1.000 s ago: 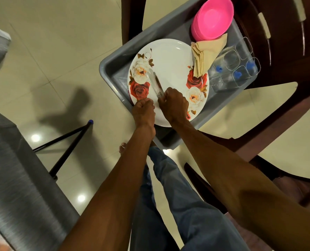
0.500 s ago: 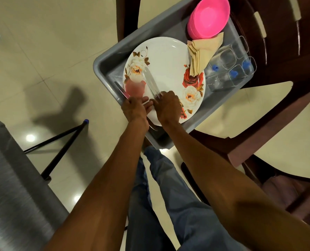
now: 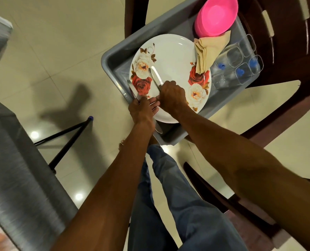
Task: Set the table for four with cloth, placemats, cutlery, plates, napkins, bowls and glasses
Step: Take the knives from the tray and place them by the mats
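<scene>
Two sets of cutlery are in my hands, and both run the same way: long and thin, angled up and to the left in the head view. The pieces in my right hand (image 3: 171, 96) lie over the floral plate (image 3: 170, 57), their shiny ends (image 3: 155, 77) pointing away from me across the white centre, their handles buried in my curled fingers. The knife (image 3: 132, 89) in my left hand (image 3: 142, 110) sits outside the plate, along the near-left wall of the grey tub (image 3: 114, 57), its blade pointing the same way; that hand's thumb and forefinger pinch it near the handle, while the other fingers (image 3: 154, 107) lie loosely spread toward my right hand. Another metal end (image 3: 158, 129) shows below the left wrist, over the tub's near corner, though I cannot tell whether it belongs to the same piece.

So the handles all face me and the working ends face away, which I judge makes a straight lift toward my body the easy route out. My hands nearly touch, left just below and left of right.

Further back in the tub are the stacked pink bowls (image 3: 215, 15), with the folded beige napkins (image 3: 208, 49) leaning from them onto the plate's far rim, and the clear glasses (image 3: 239, 64) lie on their sides to the right. The tub rests on a dark wooden chair (image 3: 286, 51). The desk with its grey cloth (image 3: 14, 169) is well apart to my left, so the cutlery must swing that way.
</scene>
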